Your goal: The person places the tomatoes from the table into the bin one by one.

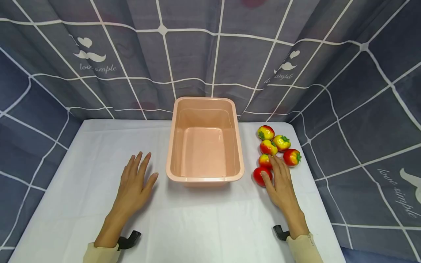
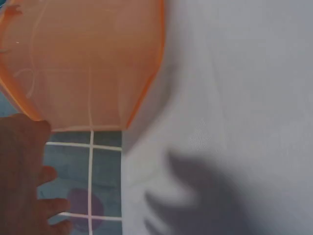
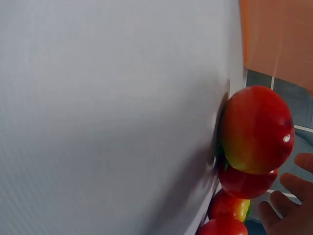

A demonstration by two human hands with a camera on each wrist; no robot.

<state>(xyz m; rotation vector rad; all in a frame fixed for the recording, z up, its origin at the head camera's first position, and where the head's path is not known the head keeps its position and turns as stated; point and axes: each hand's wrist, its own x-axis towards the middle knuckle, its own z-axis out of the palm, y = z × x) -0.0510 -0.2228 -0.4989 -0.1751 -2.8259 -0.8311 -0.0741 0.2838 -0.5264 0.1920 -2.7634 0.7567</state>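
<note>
My left hand [image 1: 135, 184] hovers over the white cloth left of the bin, its fingers spread and nothing in its grasp. A pink-orange plastic bin [image 1: 204, 179] stands in the middle, with nothing inside. On the right, my right hand [image 1: 279, 182] reaches over the near end of a group of glossy red-and-yellow fruits with green leafy tops. Its thumb overlaps the nearest red fruit [image 1: 260, 178] in the head view, with the fingers loosely extended. In the right wrist view that fruit [image 3: 257, 129] sits beside the fingers [image 3: 296, 186], with a gap between them.
More of the fruits lie behind, including a red one [image 1: 291, 157] at the right and a yellow one [image 1: 281, 143]. White cloth [image 1: 204, 226] covers the table. Grey checked curtains [image 1: 197, 58] hang close around its back and sides.
</note>
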